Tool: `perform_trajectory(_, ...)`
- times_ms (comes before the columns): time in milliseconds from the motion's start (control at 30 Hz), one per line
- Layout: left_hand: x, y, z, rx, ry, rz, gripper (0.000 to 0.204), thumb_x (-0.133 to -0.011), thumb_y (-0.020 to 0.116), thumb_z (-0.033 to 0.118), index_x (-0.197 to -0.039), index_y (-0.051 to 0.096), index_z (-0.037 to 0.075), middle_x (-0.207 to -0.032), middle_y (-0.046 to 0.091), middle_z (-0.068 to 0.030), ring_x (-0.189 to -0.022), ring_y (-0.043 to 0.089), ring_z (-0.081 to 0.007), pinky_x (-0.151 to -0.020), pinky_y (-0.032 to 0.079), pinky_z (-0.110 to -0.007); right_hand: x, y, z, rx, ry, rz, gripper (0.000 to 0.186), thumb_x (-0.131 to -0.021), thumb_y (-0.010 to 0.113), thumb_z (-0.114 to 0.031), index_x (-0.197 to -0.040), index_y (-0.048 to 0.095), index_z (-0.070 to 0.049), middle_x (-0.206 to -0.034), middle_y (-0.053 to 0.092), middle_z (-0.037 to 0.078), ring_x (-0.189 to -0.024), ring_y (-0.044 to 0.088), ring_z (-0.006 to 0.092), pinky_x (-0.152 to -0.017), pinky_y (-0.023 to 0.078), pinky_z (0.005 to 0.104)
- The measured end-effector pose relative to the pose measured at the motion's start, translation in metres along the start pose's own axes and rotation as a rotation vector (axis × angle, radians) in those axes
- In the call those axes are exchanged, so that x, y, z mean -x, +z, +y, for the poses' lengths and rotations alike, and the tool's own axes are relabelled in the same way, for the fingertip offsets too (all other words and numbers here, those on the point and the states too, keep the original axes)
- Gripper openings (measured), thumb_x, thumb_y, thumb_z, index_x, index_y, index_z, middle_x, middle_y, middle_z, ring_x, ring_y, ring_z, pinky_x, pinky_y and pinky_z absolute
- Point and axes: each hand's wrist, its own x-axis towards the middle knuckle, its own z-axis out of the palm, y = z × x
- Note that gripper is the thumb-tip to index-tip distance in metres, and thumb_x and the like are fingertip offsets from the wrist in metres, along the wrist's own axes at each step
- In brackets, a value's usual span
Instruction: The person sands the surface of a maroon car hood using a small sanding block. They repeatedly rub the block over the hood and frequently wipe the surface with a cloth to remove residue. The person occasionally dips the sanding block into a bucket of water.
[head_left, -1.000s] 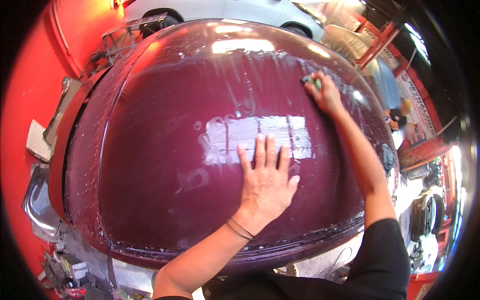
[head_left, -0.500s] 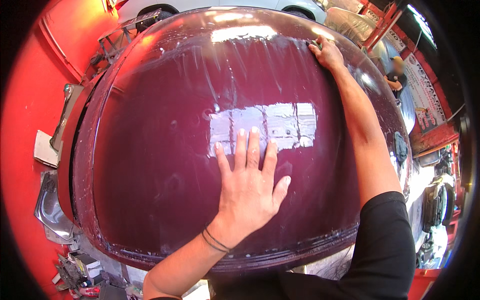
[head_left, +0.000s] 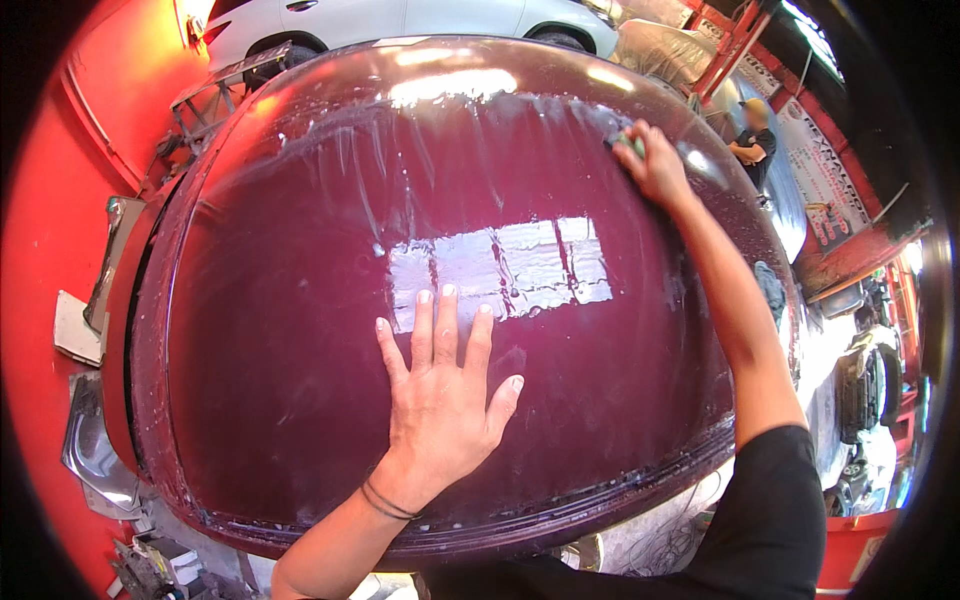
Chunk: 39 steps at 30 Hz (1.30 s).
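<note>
Gripping a small green block [head_left: 638,146] with a dark edge, the right hand [head_left: 660,170] is closed around it, fingers bent, at the upper right of a broad, domed burgundy vehicle panel [head_left: 300,330]. I see the left hand [head_left: 437,410] lying flat on the same panel, near its lower middle, palm down and holding nothing, with fingers spread and thumb out to the right; dark bands [head_left: 390,505] circle its wrist. The panel fills most of my view and looks glossy and wet: thin pale streaks [head_left: 365,170] trail across its far part, small droplets dot its borders, and a bright rectangular reflection shines just beyond the left fingertips. A grey-blue cloth [head_left: 770,290] lies at the panel's right side. Farther out, I make out a white car [head_left: 450,18] across the top, a red wall [head_left: 60,250] on the left and a person in a dark shirt [head_left: 755,145] at upper right. Clutter [head_left: 150,570] sits at lower left; I cannot tell whether it includes containers.
</note>
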Motion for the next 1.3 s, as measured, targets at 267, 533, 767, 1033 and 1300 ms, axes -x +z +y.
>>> perform_trajectory(267,0.003,0.000,-0.002,-0.018,0.016,0.016,0.081,-0.111,0.072,0.050,-0.172,0.057,0.000,-0.185,0.039,-0.0371,-0.176,0.028,-0.0567,-0.138,0.012,-0.085,0.017,-0.011,0.025,0.028,0.059,-0.007,0.050,-0.113,0.079,-0.048,-0.143,0.067,-0.010,-0.127,0.075,0.029,-0.121,0.075,0.0501,-0.106,0.058,0.0576)
perform_trajectory(533,0.000,0.000,0.008,-0.069,0.004,0.013,0.082,-0.109,0.075,0.040,-0.176,0.050,0.000,-0.189,0.034,-0.0336,-0.180,0.024,-0.0526,-0.141,0.010,-0.081,0.243,-0.122,-0.036,-0.081,-0.078,0.012,0.043,-0.111,0.085,-0.029,-0.137,0.068,0.000,-0.124,0.068,0.024,-0.119,0.072,0.0466,-0.105,0.059,0.0515)
perform_trajectory(767,0.000,0.001,0.002,-0.105,0.028,-0.027,0.085,-0.109,0.077,0.044,-0.177,0.050,0.001,-0.190,0.033,-0.0330,-0.179,0.025,-0.0540,-0.140,0.012,-0.082,0.008,-0.015,0.074,0.198,0.175,0.030,0.060,-0.114,0.072,-0.061,-0.151,0.069,-0.014,-0.139,0.076,0.031,-0.132,0.074,0.0517,-0.108,0.060,0.0608)
perform_trajectory(1033,0.002,0.009,-0.003,-0.151,0.028,-0.005,0.073,-0.117,0.071,0.041,-0.181,0.049,0.012,-0.191,0.038,-0.0234,-0.180,0.029,-0.0472,-0.143,0.016,-0.076,0.208,-0.087,-0.020,0.073,0.096,0.104,0.050,-0.112,0.078,-0.050,-0.147,0.073,-0.014,-0.128,0.077,0.024,-0.124,0.076,0.0488,-0.103,0.062,0.0572)
perform_trajectory(1300,-0.001,0.036,-0.012,-0.250,0.011,0.050,0.080,-0.119,0.060,0.057,-0.181,0.045,0.009,-0.191,0.036,-0.0265,-0.180,0.026,-0.0498,-0.138,0.015,-0.085,0.398,-0.150,-0.123,0.242,0.538,0.279,0.033,-0.116,0.073,-0.041,-0.130,0.068,-0.011,-0.122,0.069,0.020,-0.116,0.072,0.0418,-0.098,0.059,0.0621)
